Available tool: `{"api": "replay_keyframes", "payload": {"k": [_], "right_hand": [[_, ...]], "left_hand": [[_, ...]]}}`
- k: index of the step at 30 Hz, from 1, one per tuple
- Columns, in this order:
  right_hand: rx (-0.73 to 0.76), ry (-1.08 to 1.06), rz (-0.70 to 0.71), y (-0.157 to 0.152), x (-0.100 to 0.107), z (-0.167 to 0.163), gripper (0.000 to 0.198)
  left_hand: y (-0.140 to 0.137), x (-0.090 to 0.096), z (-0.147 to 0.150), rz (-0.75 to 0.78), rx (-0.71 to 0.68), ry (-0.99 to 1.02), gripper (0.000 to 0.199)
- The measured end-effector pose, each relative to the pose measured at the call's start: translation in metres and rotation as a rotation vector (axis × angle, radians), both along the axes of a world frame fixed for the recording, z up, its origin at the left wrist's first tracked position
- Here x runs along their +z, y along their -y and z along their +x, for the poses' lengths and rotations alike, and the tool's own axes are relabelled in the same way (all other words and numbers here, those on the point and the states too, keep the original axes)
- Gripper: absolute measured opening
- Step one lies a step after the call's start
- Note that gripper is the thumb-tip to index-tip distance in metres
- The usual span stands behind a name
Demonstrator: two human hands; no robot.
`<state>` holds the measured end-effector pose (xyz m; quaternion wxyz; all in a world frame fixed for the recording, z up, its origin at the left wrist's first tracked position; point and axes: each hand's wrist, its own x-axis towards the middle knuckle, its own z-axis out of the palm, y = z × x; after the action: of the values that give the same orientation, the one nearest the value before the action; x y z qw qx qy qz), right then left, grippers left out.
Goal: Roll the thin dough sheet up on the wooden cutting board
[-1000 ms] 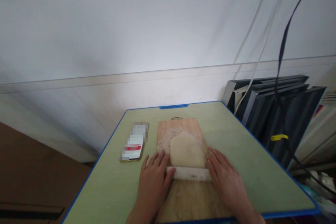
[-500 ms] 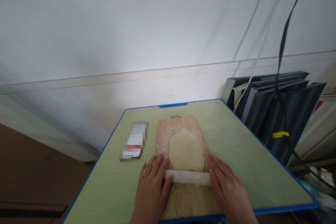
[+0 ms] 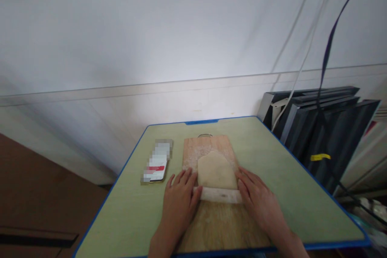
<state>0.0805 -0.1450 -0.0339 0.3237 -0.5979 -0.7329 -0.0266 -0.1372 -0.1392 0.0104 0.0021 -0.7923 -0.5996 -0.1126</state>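
Note:
A pale rolling pin [image 3: 221, 195] lies crosswise over the near edge of a flattened sheet of dough [image 3: 217, 171]. My left hand [image 3: 180, 199] rests over its left end, the thumb along the pin and the fingers reaching forward. At the right end, my right hand [image 3: 256, 197] covers the pin in the same way, fingers extended. Both pin ends are hidden under the hands. The dough sits on a floured wooden cutting board [image 3: 220, 225] with a metal handle [image 3: 205, 135] at its far end.
Left of the board, a phone [image 3: 157, 161] with a blurred screen lies on the green, blue-edged table [image 3: 272, 149]. Dark flat panels [image 3: 320, 121] lean against the wall beyond the table's right side. A black strap [image 3: 328, 48] and a white cable [image 3: 305, 56] hang there.
The rolling pin and both hands have moved forward, away from me, further onto the near part of the dough. The whole view has shifted slightly.

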Motion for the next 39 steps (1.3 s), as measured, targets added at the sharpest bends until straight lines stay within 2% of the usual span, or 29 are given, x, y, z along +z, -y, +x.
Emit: {"api": "replay_keyframes", "payload": {"k": [10, 13, 18, 22, 25, 33, 39], "right_hand": [[0.004, -0.038, 0.022, 0.027, -0.011, -0.002, 0.033], [-0.015, -0.03, 0.025, 0.025, -0.008, -0.003, 0.032], [-0.009, -0.052, 0.0, 0.012, 0.0, -0.002, 0.029], [0.029, -0.091, -0.032, 0.007, -0.001, 0.0, 0.029], [0.045, -0.134, -0.012, 0.01, -0.007, 0.001, 0.028], [0.054, -0.194, -0.019, 0.021, -0.013, 0.001, 0.029], [0.063, -0.231, -0.085, 0.006, -0.008, 0.002, 0.03]], "left_hand": [[0.014, -0.018, -0.011, 0.108, -0.053, 0.045, 0.037], [0.011, -0.018, -0.011, 0.097, -0.048, 0.047, 0.036], [-0.001, -0.007, -0.003, 0.027, -0.016, 0.027, 0.034], [-0.007, -0.001, 0.002, 0.03, 0.006, 0.019, 0.032], [-0.003, -0.005, 0.001, 0.076, 0.001, 0.018, 0.032], [0.024, -0.032, -0.014, 0.244, -0.051, 0.0, 0.038], [0.018, -0.025, -0.011, 0.194, -0.032, -0.018, 0.037]]}}
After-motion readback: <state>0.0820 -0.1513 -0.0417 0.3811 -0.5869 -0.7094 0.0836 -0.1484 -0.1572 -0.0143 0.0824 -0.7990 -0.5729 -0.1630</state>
